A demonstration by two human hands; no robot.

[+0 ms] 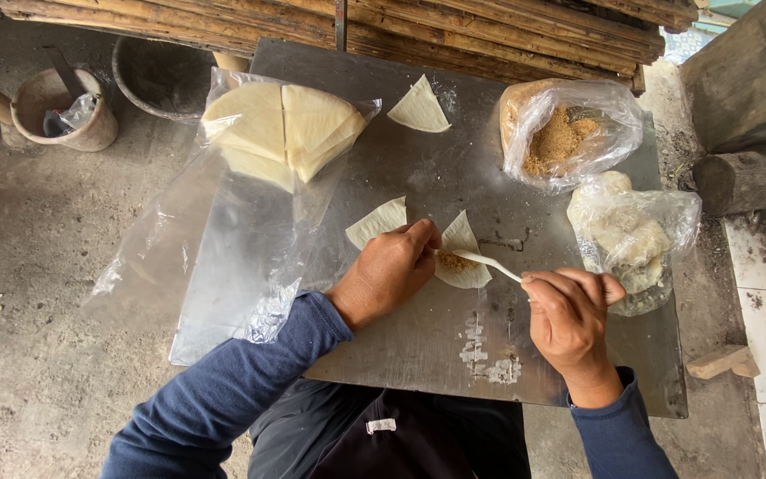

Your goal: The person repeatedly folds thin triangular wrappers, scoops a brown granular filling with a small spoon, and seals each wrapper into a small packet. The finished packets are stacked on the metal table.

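Right hand [571, 312] pinches a white spoon [482, 261] whose long axis runs up-left, its bowl over brown filling [455, 263] on the triangular wrapper [463, 255]. Left hand [389, 270] (the nearer one) has curled fingers pinning that wrapper's left edge against the metal sheet [418, 337].

You are working on a dull, scuffed metal sheet [418, 346]; on it are lying matt pale dough wrappers [463, 257], glossy crinkled plastic bags [569, 133], and a smooth white plastic spoon [485, 261].
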